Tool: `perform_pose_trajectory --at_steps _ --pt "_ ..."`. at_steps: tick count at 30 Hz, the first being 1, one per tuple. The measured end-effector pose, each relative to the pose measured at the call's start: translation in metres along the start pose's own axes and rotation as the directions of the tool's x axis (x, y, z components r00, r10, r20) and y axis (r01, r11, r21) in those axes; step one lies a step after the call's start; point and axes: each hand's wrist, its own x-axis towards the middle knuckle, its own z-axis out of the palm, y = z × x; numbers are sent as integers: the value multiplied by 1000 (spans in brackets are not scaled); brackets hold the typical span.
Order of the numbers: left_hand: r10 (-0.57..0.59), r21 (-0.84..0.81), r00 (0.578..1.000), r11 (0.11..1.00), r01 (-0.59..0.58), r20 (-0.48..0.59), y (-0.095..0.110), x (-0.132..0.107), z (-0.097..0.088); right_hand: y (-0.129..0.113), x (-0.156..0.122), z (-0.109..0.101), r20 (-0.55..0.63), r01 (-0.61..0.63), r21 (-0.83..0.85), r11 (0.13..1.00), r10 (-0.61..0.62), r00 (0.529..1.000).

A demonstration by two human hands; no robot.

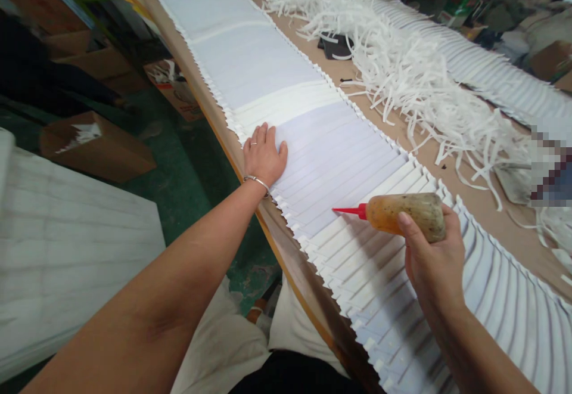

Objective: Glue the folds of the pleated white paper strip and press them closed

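A long row of overlapping white and pale-blue sheets [326,137] runs down the table, layered like shingles. My left hand [264,154] lies flat on the row's near edge, fingers stretched out, a bracelet at the wrist. In my right hand [431,257] is a glue bottle [404,215], held tilted on its side with the fingers wrapped round its body. Its red pointed nozzle [351,210] aims left, close over the sheets where blue ones meet white ones. Whether the tip touches the paper I cannot tell.
A heap of white paper strips [411,66] spreads along the brown tabletop [370,105], partly over a black object [337,46]. Another row of layered sheets [482,60] lies beyond. Cardboard boxes [100,152] stand on the green floor, near a large white stack [75,245] at left.
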Motion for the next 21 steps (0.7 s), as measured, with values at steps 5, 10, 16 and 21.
perform_pose_trajectory --at_steps 5,10,16,21 --pt "-4 6 1000 1000 4 1 0 0 1 -22 -31 12 64 29 -206 978 -16 998" --pt "0 12 1000 1000 0 -2 -1 1 2 -29 -43 10 181 358 -179 916 -327 928" --pt "15 19 1000 1000 -15 -14 -3 1 3 -20 -5 -19 229 621 -12 784 -603 764" --pt "21 20 999 1000 -21 -37 -3 1 3 -7 87 -37 -242 438 20 899 -421 874"
